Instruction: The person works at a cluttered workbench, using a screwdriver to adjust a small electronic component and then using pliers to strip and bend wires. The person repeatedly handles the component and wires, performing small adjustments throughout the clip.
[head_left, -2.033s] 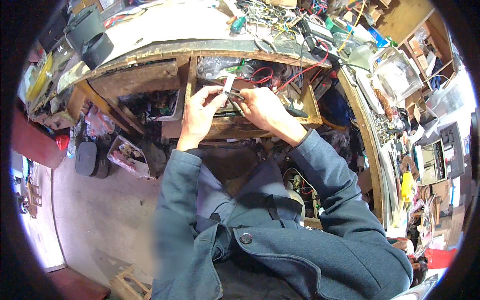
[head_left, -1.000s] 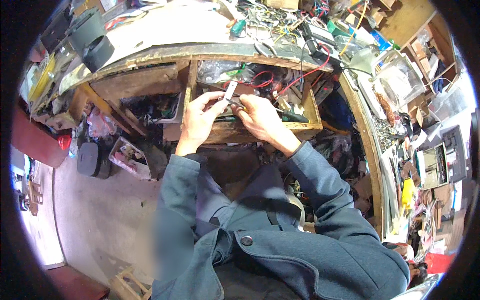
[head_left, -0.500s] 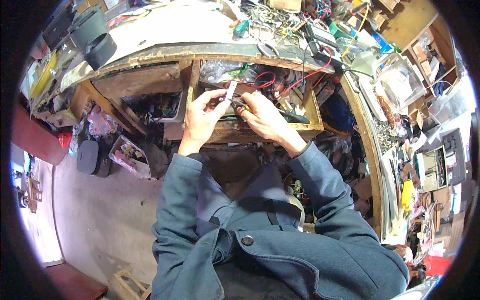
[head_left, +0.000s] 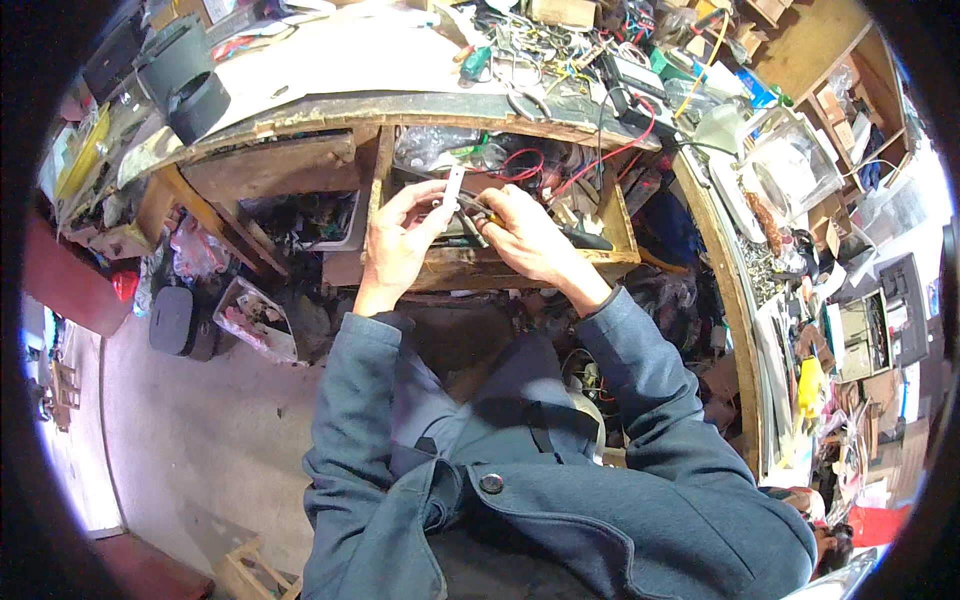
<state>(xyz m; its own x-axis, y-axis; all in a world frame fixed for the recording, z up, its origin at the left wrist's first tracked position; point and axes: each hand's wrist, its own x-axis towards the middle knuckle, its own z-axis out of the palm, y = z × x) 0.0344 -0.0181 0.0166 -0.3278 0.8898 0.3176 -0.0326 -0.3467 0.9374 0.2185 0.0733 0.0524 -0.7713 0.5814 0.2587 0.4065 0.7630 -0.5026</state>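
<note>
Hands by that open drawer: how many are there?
2. The left hand pinches a small white strip; the right hand, beside it, grips a metal tool. Both are at the wooden drawer; some fingers are hidden.

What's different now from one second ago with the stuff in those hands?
The white strip in the left hand has tipped a little leftward, so it stands straighter. A bit of yellow on the tool in the right hand now shows. Both hands kept hold; nothing new was grabbed. The wooden drawer stayed open.
</note>
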